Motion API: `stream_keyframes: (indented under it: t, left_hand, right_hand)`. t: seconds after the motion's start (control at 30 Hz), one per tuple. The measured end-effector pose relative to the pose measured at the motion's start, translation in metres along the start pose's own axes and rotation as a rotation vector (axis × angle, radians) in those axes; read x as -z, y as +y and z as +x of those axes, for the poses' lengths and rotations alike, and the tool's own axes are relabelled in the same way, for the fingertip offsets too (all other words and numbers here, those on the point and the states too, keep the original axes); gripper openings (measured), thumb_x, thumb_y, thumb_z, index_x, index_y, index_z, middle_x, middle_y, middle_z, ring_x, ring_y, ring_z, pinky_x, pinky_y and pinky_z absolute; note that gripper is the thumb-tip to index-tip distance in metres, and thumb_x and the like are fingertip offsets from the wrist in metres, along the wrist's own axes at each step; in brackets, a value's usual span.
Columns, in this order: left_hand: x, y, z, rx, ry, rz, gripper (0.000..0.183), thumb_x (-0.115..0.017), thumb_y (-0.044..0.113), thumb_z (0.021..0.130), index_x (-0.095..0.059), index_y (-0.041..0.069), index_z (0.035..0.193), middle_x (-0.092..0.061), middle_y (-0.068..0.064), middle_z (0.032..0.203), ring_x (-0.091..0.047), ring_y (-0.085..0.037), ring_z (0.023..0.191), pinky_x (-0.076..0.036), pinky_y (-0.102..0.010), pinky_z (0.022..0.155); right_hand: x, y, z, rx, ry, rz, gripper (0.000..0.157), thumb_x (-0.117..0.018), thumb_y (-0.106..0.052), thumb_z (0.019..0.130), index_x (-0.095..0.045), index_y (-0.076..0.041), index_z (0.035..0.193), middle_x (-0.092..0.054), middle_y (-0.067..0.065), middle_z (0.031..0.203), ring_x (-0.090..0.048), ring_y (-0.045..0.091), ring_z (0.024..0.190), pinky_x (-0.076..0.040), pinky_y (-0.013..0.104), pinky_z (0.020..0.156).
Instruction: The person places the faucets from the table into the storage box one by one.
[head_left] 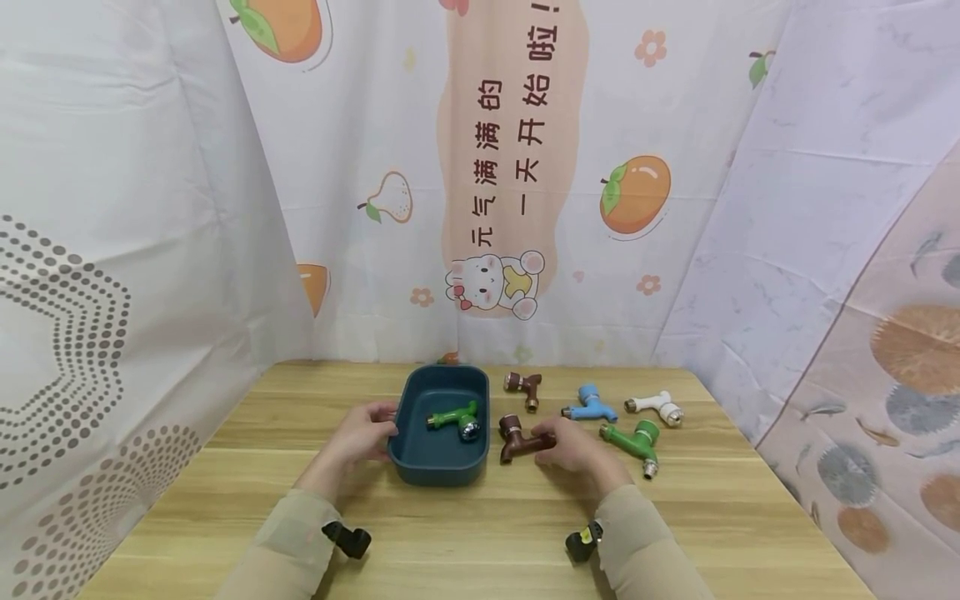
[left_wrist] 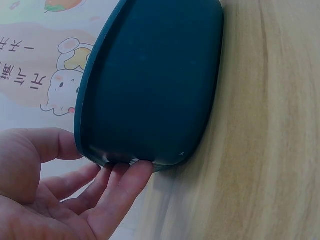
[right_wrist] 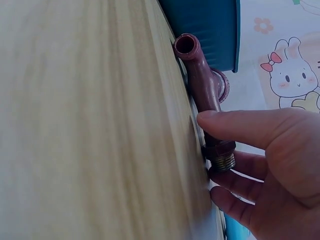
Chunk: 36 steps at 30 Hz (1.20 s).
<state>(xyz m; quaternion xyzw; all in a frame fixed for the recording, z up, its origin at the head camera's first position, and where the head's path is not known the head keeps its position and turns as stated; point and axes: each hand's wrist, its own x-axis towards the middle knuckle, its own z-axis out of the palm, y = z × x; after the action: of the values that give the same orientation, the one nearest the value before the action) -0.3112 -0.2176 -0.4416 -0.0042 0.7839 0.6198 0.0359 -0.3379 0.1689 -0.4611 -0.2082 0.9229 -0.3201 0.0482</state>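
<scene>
A dark teal plastic bin (head_left: 438,475) stands left of the table's middle, holding a green faucet (head_left: 452,416) with a silvery end. My left hand (head_left: 365,431) holds the bin's left side. In the left wrist view, its thumb meets the rim and the fingers (left_wrist: 132,182) lie against the outer wall. A brown faucet (head_left: 513,447) lies just right of the bin, and my right hand (head_left: 572,444) grips its threaded end. The right wrist view has the thumb on the brown faucet's pipe (right_wrist: 200,85) and the other fingers behind it.
Behind lies a second brown faucet (head_left: 530,390). To the right are a blue faucet (head_left: 592,408), a white faucet (head_left: 660,406) and another green faucet (head_left: 633,442). Printed curtains (head_left: 375,267) hang around the wooden table (head_left: 465,542).
</scene>
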Motion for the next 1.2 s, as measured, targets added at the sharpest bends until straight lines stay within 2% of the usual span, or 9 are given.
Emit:
stream_keyframes:
  t: [0.17, 0.63, 1.07, 1.2]
  left_hand:
    - [-0.0006, -0.0006, 0.0003, 0.002, 0.004, 0.002, 0.050, -0.056, -0.004, 0.092, -0.052, -0.008, 0.142, -0.056, -0.029, 0.128, -0.064, -0.035, 0.104, -0.062, -0.045, 0.067]
    - [0.0002, -0.0007, 0.0002, 0.003, -0.002, 0.005, 0.049, -0.057, -0.003, 0.093, -0.052, -0.007, 0.142, -0.056, -0.029, 0.127, -0.064, -0.036, 0.105, -0.062, -0.045, 0.067]
    - [0.0003, -0.0005, 0.0001, -0.005, -0.007, 0.004, 0.049, -0.057, -0.004, 0.093, -0.052, -0.008, 0.142, -0.056, -0.029, 0.128, -0.063, -0.038, 0.106, -0.062, -0.045, 0.067]
    - [0.0007, -0.0017, 0.0011, -0.002, -0.005, 0.000, 0.049, -0.056, -0.004, 0.093, -0.052, -0.008, 0.142, -0.055, -0.029, 0.127, -0.063, -0.038, 0.106, -0.062, -0.045, 0.067]
  right_hand:
    - [-0.0007, 0.0007, -0.0001, 0.012, 0.008, -0.020, 0.036, -0.078, -0.002, 0.086, -0.071, -0.002, 0.121, -0.067, 0.012, 0.123, -0.058, 0.037, 0.121, -0.044, 0.054, 0.105]
    - [0.0028, 0.0026, 0.0005, 0.052, -0.005, -0.057, 0.026, -0.076, 0.001, 0.087, -0.075, -0.005, 0.113, -0.071, 0.006, 0.111, -0.063, 0.029, 0.108, -0.051, 0.050, 0.096]
    - [0.0051, 0.0005, 0.0001, 0.028, 0.008, -0.068, 0.020, -0.079, 0.000, 0.085, -0.078, -0.009, 0.102, -0.072, 0.001, 0.099, -0.065, 0.023, 0.098, -0.054, 0.047, 0.089]
    - [0.0057, 0.0003, 0.0001, 0.035, 0.005, -0.067, 0.020, -0.078, -0.001, 0.086, -0.078, -0.009, 0.104, -0.072, 0.002, 0.100, -0.065, 0.024, 0.099, -0.054, 0.047, 0.089]
